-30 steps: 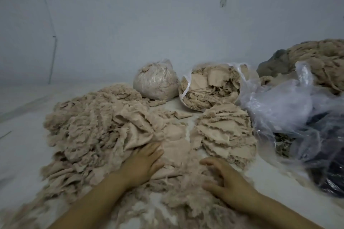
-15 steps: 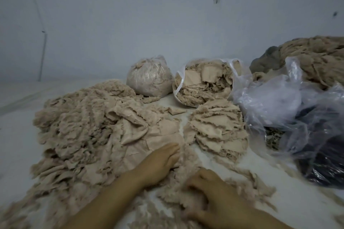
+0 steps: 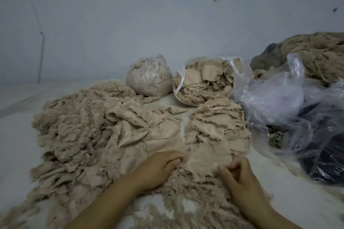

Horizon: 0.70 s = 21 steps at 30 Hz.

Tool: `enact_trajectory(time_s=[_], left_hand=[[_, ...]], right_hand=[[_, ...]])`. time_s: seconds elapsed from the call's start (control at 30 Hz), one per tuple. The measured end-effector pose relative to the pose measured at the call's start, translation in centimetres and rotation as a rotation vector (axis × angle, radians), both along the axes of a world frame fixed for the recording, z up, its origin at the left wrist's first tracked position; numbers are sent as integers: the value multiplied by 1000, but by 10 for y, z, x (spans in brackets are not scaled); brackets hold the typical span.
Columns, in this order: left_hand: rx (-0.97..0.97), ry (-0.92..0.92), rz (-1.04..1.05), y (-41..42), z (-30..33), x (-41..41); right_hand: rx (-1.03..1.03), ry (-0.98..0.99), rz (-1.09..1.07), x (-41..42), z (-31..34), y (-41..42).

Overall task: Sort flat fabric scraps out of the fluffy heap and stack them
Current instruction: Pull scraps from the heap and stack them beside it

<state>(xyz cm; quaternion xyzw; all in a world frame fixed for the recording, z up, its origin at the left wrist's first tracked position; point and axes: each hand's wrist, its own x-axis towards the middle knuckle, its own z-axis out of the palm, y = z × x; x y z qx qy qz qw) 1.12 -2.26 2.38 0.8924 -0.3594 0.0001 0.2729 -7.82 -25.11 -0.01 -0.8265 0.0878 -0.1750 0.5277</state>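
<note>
A big fluffy heap (image 3: 78, 124) of beige frayed fabric covers the left and middle of the white surface. To its right stands a stack of flat beige scraps (image 3: 217, 122). Between my hands lies one flat frayed scrap (image 3: 206, 160), its far edge reaching the foot of the stack. My left hand (image 3: 160, 167) grips the scrap's left edge with curled fingers. My right hand (image 3: 238, 174) pinches its right edge, fingers curled in. Loose fluff (image 3: 186, 197) lies under and in front of both hands.
At the back stand a tied plastic bag of fluff (image 3: 149, 76) and an open bag of flat scraps (image 3: 206, 82). Crumpled clear plastic over dark material (image 3: 297, 122) fills the right. A beige yarn-like pile (image 3: 320, 52) lies far right. A wall stands behind.
My left hand has curled from lying flat on the heap to gripping a scrap's edge. My right hand moved right and pinched the other edge; the scrap now lies spread between them.
</note>
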Motion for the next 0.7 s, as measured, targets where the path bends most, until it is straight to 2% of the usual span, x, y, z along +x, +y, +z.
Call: enact_trajectory(time_s=[0.07,0.13,0.2,0.23,0.3,0.37,0.4,0.47,0.53,0.6,0.67,0.7], left_hand=[[117,51,-34,-7,-2,6],[204,44,45,-7,-3,18],[152,119,128,-6,-1,26],[106,154,154,-5,-1,29],[19,148,182,-6,0,31],[-48,72,156,-8,-3,25],[-18,20,129,-7,-5,20],[156,-38,40,-1,-14,7],[315,-8,-75,11,-24,-2],[275,101,-129,24,-15,-6],[158,187,-91,27,0,-7],[87,168,-45,25,5,-7]], right_hand=[[-121,-4,151,-12,1,-1],[-275,80,367,-24,11,-5],[-412,199,558,-34,29,-9],[-460,188,602,-34,36,-10],[-546,14,572,-29,45,-6],[-519,-116,580,-25,46,11],[-501,-123,630,-25,42,22],[-483,-86,790,-30,28,42],[-399,-24,892,-36,23,48],[-357,-41,798,-25,28,40],[-401,-117,542,-7,33,23],[-472,-128,442,-1,34,16]])
